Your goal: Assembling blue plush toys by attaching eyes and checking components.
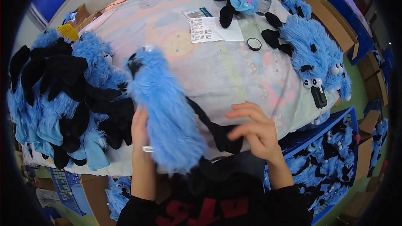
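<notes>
A long blue furry plush toy (167, 113) with black limbs lies tilted in front of me, over the near edge of the table. My left hand (140, 127) is closed around its left side, the fingers partly hidden by fur. A small white label sticks out beside that wrist. On the toy's right, a black limb (220, 134) ends in a wide foot. Over this foot is my right hand (255, 136), fingers spread; whether a fingertip touches the cloth I cannot tell. The toy's face is mostly turned out of sight.
Similar plush toys form a heap (63, 96) at the left; more lie at the right (314, 50). Farther back are a label sheet (213, 31), a tape roll (254, 44) and a clear bottle (264, 2). A blue crate (354, 142) full of toys stands at lower right.
</notes>
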Available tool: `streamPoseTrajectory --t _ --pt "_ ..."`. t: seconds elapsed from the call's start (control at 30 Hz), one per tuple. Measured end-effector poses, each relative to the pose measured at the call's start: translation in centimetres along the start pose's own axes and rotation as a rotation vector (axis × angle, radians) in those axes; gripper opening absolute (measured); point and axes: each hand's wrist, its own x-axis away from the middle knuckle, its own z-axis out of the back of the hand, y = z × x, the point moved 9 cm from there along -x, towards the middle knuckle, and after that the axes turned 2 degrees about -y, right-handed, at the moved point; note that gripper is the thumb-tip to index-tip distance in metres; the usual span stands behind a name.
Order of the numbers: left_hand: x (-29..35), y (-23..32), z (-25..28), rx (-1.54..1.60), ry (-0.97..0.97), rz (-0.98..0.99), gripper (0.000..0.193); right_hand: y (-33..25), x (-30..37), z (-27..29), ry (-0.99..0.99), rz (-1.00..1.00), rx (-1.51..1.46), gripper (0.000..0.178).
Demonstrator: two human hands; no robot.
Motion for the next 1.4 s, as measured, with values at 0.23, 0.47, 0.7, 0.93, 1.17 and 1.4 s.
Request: streamPoseTrajectory --t 0.23,0.47,0.7,0.93,1.17,1.4 --pt "1.5 -0.9 -3.2 -0.236 -0.269 -0.097 0.036 2.0 -3.8 -6.9 0.03 -0.451 -0.756 0.046" --pt "4.4 2.3 -1.7 -0.336 -0.056 -0.604 0.03 4.5 -3.5 -9.6 0.105 -0.528 -0.782 0.035" --pt "7.4 2.0 -2.9 -0.844 -0.241 -0.62 0.012 5.6 -2.7 -7.5 0.364 -0.496 -0.615 0.022" --pt "7.4 1.7 -1.9 -0.704 -0.167 -0.61 0.006 4.7 -2.6 -6.0 0.443 -0.395 -0.447 0.013" --pt "8.1 1.8 -1.5 -0.505 -0.154 -0.729 0.007 5.4 -1.8 -5.2 0.55 -0.346 -0.426 0.012" --pt "7.4 1.3 -1.1 -0.273 -0.185 -0.622 0.01 6.8 -1.2 -6.1 0.562 -0.511 -0.626 0.015"
